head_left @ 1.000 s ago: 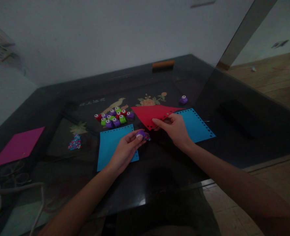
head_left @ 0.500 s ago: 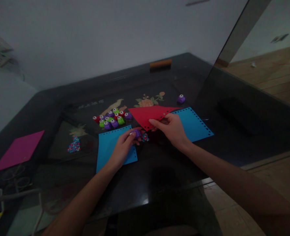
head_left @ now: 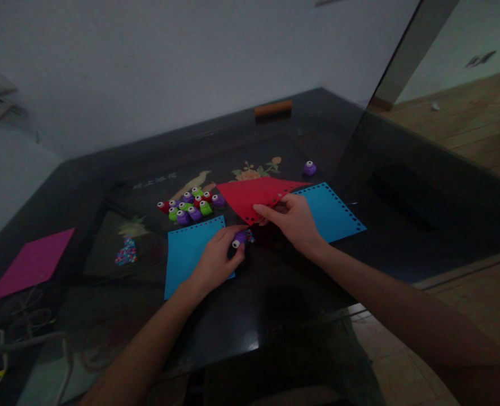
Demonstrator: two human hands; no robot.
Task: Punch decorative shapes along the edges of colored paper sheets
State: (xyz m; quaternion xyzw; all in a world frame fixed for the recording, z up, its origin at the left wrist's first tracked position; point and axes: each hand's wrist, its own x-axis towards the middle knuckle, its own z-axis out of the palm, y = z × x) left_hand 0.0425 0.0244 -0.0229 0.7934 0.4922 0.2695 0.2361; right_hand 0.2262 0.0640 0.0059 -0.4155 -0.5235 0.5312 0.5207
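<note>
Between thumb and fingers, my left hand (head_left: 218,256) grips a small purple craft punch (head_left: 239,239) with a white round top. It is over the right edge of a blue sheet (head_left: 186,254) with holes along its edges. My right hand (head_left: 296,223) pinches the lower edge of a red sheet (head_left: 256,197), which has holes along that edge and is raised off the table. The red sheet's near corner is just above the punch; whether they touch I cannot tell. Small punched-out paper bits (head_left: 250,235) lie beside the punch. Under my right hand is another blue sheet (head_left: 328,211) with holes.
Several purple, green and red punches (head_left: 191,206) cluster behind the left blue sheet. A lone purple punch (head_left: 310,168) stands farther right. A pile of colourful paper bits (head_left: 126,251), a magenta sheet (head_left: 32,262) and an orange-brown roll (head_left: 273,109) lie on the dark glossy table (head_left: 241,316).
My left hand has turned the purple punch so its white top faces nearer me, and shifted it slightly lower. My right hand keeps its hold on the red sheet.
</note>
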